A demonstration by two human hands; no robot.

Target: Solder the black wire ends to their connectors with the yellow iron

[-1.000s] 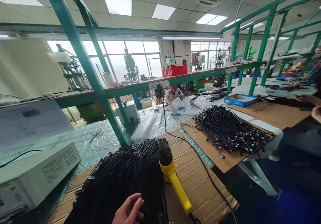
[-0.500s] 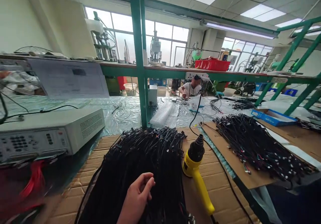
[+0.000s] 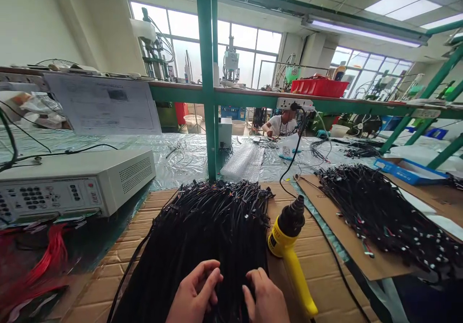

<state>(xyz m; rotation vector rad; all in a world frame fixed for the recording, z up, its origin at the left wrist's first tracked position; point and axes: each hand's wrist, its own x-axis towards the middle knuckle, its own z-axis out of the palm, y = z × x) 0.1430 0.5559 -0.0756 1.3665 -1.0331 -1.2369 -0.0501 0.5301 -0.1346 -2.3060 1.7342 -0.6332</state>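
A big heap of black cables (image 3: 210,226) lies on cardboard (image 3: 144,226) in front of me. My left hand (image 3: 193,296) rests on the near end of the heap with fingers bent and spread. My right hand (image 3: 265,299) lies beside it, fingertips touching the cables. Whether either hand pinches a single cable I cannot tell. A yellow heat gun (image 3: 291,253) with a black nozzle lies just right of the heap, close to my right hand, its cord running to a socket strip (image 3: 294,104).
A grey test instrument (image 3: 72,185) stands at the left, red wires (image 3: 50,260) below it. A second cable heap (image 3: 383,212) lies on cardboard at right, beside a blue tray (image 3: 408,171). A green post (image 3: 208,77) rises behind the heap. A person (image 3: 280,125) works at a far table.
The view swung left and down. My left hand stayed on the cable heap, and my right hand came into view and settled on the cables beside it.
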